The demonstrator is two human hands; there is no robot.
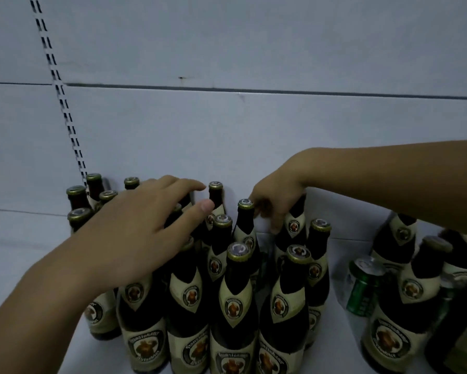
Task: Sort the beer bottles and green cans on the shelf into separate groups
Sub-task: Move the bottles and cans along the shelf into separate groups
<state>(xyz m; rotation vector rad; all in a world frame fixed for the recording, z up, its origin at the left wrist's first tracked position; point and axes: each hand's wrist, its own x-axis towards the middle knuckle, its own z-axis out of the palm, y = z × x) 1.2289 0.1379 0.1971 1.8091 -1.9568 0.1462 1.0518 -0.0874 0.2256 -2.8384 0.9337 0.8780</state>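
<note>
Several dark beer bottles (236,292) with cream labels and gold caps stand packed together on the white shelf (24,252), from the left to the middle. My left hand (146,220) hovers over the tops of this cluster, fingers spread, holding nothing. My right hand (275,195) reaches in from the right and curls over the top of one beer bottle (294,228) at the back of the group, hiding its cap. A green can (362,287) stands to the right, among a few more bottles (399,306).
The shelf's white back panel (227,130) rises right behind the bottles, with a slotted upright (65,109) at the left. Bare shelf surface (337,255) shows between the middle cluster and the right group. A dark bottle (456,333) crowds the bottom right corner.
</note>
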